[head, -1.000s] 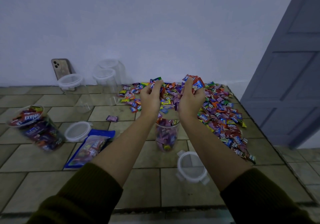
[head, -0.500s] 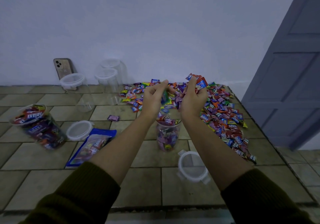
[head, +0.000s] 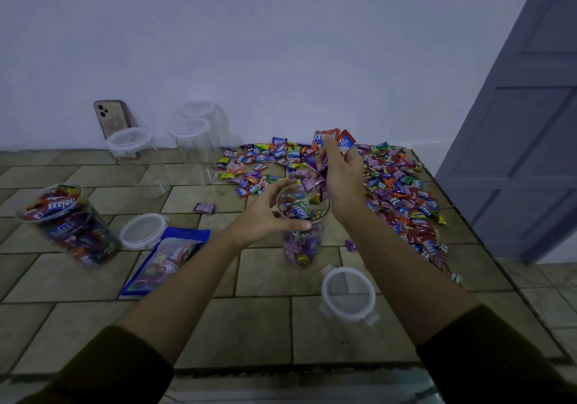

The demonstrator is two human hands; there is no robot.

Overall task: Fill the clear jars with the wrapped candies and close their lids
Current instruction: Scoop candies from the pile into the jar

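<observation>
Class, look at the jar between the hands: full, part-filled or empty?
Partly filled: candies lie below the jar's open rim, clear wall bare above them.

A single wide-angle camera is sitting on the person's head, looking forward and down along both forearms. It is facing the pale wall (head: 281, 44) across the tiled table (head: 249, 325), whose near edge is running along the bottom of the frame. The left hand (head: 262, 216) on the jar (head: 301, 247) and the right hand (head: 343, 182) with its candies (head: 332, 140) are sitting near the centre, close to the lens. The door (head: 530, 154) is leaning at the right edge, probably from lens distortion.
</observation>
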